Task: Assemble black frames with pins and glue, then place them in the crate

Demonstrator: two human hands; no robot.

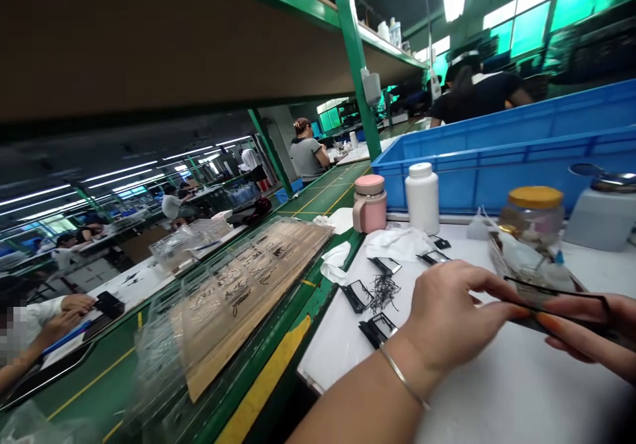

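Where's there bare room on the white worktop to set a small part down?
The white worktop looks bare on the near side of the left hand and right hand, and at its near-left corner, between the black frames and left forearm. It's crowded around the black strands and white cloth.

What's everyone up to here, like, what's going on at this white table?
A person is holding a thin black frame up over the white table, with the left hand and right hand both on it. Similar black parts lie on the table around a tangle of thin black strands. Behind them stand a pink mug and a white bottle, in front of a blue crate.
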